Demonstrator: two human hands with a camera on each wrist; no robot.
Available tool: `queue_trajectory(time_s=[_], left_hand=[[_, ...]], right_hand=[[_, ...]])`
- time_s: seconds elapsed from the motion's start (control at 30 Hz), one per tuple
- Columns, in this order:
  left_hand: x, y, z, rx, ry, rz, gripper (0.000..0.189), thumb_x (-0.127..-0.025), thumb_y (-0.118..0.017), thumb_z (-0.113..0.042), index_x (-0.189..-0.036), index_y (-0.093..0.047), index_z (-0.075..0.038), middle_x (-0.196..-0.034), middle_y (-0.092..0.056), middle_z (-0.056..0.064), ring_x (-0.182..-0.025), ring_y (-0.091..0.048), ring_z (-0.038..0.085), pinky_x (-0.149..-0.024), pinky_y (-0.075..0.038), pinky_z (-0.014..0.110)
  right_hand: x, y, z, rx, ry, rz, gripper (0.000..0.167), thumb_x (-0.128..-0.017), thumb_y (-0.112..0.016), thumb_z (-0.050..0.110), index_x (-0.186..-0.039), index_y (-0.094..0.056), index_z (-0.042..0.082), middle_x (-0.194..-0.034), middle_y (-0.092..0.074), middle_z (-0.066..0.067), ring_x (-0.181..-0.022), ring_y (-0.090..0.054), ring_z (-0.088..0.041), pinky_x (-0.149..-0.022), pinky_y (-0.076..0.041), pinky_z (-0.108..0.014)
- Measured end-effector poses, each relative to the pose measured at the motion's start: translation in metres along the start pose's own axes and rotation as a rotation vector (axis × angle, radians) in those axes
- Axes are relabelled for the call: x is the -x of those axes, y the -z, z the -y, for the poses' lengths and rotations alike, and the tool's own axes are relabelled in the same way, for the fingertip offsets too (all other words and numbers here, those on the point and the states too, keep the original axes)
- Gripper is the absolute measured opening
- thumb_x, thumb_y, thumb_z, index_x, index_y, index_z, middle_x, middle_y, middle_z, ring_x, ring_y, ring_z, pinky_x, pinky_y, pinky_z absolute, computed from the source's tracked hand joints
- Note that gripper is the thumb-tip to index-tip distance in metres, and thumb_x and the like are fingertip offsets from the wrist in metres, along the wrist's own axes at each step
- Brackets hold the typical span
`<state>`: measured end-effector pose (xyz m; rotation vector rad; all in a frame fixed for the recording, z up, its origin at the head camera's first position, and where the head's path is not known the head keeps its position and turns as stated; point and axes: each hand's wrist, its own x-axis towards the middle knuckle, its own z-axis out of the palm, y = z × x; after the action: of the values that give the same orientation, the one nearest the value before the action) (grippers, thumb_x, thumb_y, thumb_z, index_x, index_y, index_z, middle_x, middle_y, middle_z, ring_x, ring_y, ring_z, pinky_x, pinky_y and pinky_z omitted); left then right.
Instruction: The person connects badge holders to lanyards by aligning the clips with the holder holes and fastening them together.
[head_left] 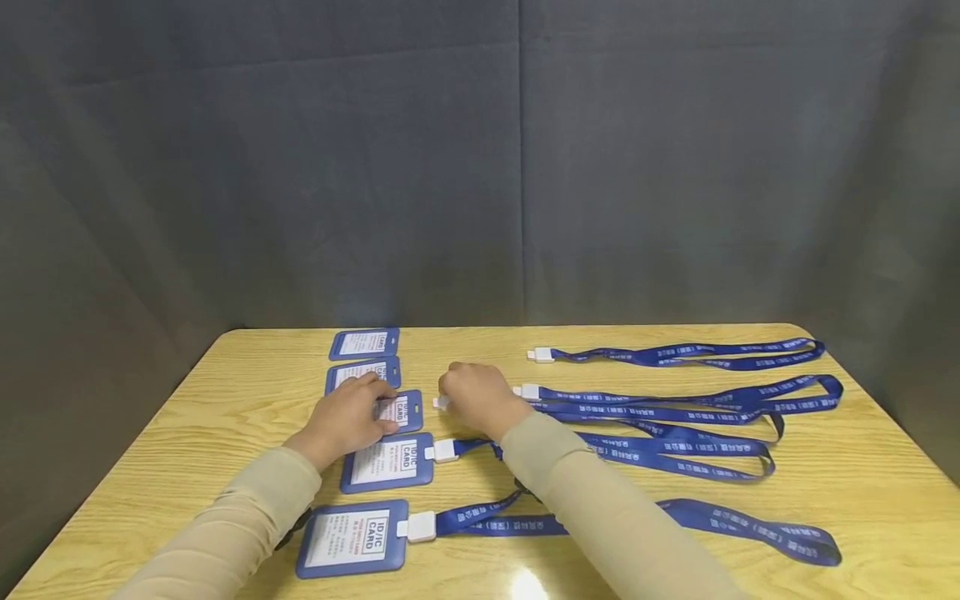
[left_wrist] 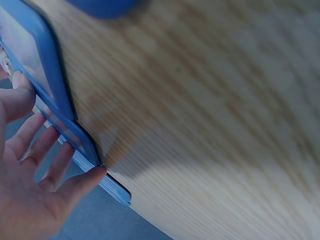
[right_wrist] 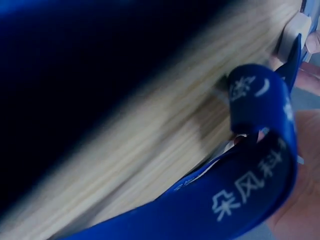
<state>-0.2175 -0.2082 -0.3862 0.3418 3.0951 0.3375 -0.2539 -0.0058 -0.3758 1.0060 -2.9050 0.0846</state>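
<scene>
My left hand (head_left: 347,421) grips the blue card holder (head_left: 409,412) in the middle of the left column, thumb on the near edge and fingers at the far one. Just to its right, my right hand (head_left: 478,400) pinches the white clip (head_left: 441,403) of a blue lanyard, a small gap from the holder's slot. The right wrist view shows this lanyard's band (right_wrist: 250,195) curling past the palm, white lettering on it. Two nearer holders, the front one (head_left: 352,537) and the one behind it (head_left: 386,463), have white clips at their slot ends.
Two more holders lie at the back left, the farthest (head_left: 363,342) near the table's rear edge. On the right, the rearmost lanyard (head_left: 697,356) and another lanyard (head_left: 795,396) stretch sideways, their clips apart from any holder. A dark curtain (head_left: 517,167) hangs behind the wooden table (head_left: 187,433).
</scene>
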Motion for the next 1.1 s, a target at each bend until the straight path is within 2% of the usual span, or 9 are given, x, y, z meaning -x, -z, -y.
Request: queue_trajectory(time_s=[0.23,0.53,0.8,1.1], left_hand=[[0.001,0.002,0.001,-0.009,0.011,0.029,0.051,-0.086,-0.078,-0.029,-0.13,-0.064,-0.009,-0.138,-0.052,0.02,-0.122,-0.051,0.04,-0.097,-0.045,0.059],[-0.001,0.0,0.001,-0.025,0.017,0.021,0.05,-0.085,-0.079,-0.029,-0.13,-0.065,-0.011,-0.132,-0.055,0.015,-0.113,-0.054,0.036,-0.087,-0.05,0.059],[0.001,-0.001,-0.001,-0.025,0.021,0.02,0.05,-0.085,-0.078,-0.029,-0.13,-0.065,-0.011,-0.126,-0.057,0.014,-0.105,-0.055,0.033,-0.082,-0.052,0.056],[0.001,-0.003,-0.001,0.015,0.0,-0.001,0.05,-0.086,-0.078,-0.027,-0.131,-0.064,-0.009,-0.124,-0.056,0.016,-0.104,-0.054,0.035,-0.085,-0.051,0.055]], right_hand=[[-0.004,-0.004,0.008,0.045,0.016,0.006,0.02,-0.093,-0.072,0.021,-0.111,-0.075,0.014,-0.105,-0.07,-0.002,-0.094,-0.068,-0.017,-0.08,-0.057,-0.03],[-0.008,0.0,0.012,0.138,0.049,0.025,0.023,-0.096,-0.068,0.023,-0.117,-0.073,0.016,-0.107,-0.069,-0.001,-0.094,-0.067,-0.017,-0.083,-0.055,-0.031],[-0.009,-0.001,0.018,0.117,0.059,0.048,0.023,-0.095,-0.069,0.022,-0.117,-0.073,0.014,-0.107,-0.067,-0.002,-0.093,-0.066,-0.015,-0.084,-0.055,-0.028],[-0.01,-0.004,0.018,0.092,0.071,0.034,0.023,-0.095,-0.069,0.017,-0.117,-0.072,0.011,-0.113,-0.067,-0.006,-0.099,-0.067,-0.017,-0.088,-0.054,-0.024]])
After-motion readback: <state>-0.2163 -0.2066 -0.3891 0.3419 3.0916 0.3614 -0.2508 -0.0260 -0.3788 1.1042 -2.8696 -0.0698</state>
